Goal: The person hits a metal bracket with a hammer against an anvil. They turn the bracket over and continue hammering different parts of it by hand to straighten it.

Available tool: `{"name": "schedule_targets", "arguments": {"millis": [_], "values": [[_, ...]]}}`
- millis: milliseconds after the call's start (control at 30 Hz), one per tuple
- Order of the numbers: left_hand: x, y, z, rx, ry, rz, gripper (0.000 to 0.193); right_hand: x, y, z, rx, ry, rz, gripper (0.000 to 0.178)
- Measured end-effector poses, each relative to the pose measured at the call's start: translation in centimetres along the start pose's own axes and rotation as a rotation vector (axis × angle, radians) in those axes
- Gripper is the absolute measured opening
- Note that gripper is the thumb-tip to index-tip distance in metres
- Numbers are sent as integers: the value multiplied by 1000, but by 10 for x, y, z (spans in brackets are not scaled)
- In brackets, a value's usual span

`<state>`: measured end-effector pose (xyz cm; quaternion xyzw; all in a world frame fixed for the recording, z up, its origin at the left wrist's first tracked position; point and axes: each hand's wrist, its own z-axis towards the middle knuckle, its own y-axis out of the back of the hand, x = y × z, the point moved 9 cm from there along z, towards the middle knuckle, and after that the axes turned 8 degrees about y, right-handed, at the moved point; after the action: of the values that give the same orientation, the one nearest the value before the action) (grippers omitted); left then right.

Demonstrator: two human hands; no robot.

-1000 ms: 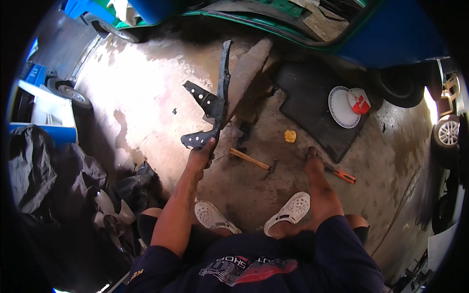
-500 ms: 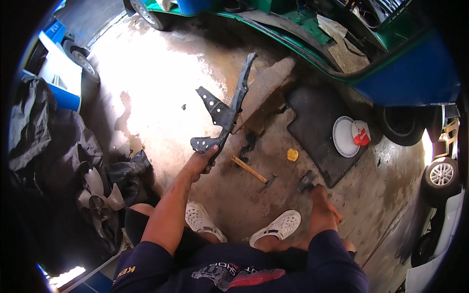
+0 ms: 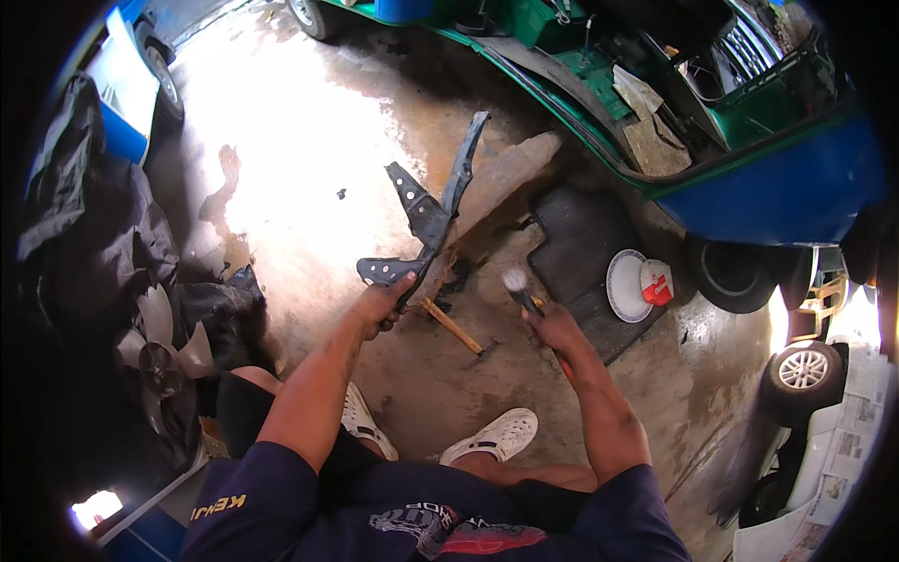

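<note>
Black part with holes (image 3: 428,223) left of right hand (image 3: 557,328). Left hand (image 3: 379,304) nearer: fingers curled round part's near end, thumb on top. Part's long side runs far, bit right. Right hand closed round orange-handled hammer (image 3: 525,300), head poking far and left, not touching part. Wooden-handled hammer (image 3: 453,326) lies on floor (image 3: 300,304) between hands.

We're getting nasty glare blowing out the floor (image 3: 300,159) toward its far-left edge; the held hammer (image 3: 515,280) is glinting, the black sheet (image 3: 75,272) is sitting in shadow, and fisheye's bending stuff near the dark rim.
</note>
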<state>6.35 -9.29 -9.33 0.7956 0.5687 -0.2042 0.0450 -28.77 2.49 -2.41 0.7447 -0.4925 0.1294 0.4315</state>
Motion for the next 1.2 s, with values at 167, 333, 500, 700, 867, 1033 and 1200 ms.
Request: {"name": "schedule_targets", "arguments": {"millis": [167, 333, 500, 700, 867, 1033, 1200], "values": [[-4, -8, -1, 36, -44, 31, 51, 177, 26, -37, -241, 587, -126, 29], [-1, -2, -4, -3, -36, 16, 51, 274, 10, -94, -272, 888, -89, 31], [-14, -4, -9, -75, -153, 78, 53, 220, -36, 7, -261, 620, -409, 37], [-17, 6, 3, -80, -117, 128, 53, 201, -26, 25, -159, 393, -426, 44], [-16, -6, -8, -79, -56, 62, 55, 267, 6, -35, -280, 566, -339, 35], [-16, -2, -15, -73, -60, 47, 54, 316, -1, -80, -325, 1021, -72, 23], [-32, -7, -21, -122, -196, 112, 55, 256, -32, -11, -357, 882, -310, 26]]}}
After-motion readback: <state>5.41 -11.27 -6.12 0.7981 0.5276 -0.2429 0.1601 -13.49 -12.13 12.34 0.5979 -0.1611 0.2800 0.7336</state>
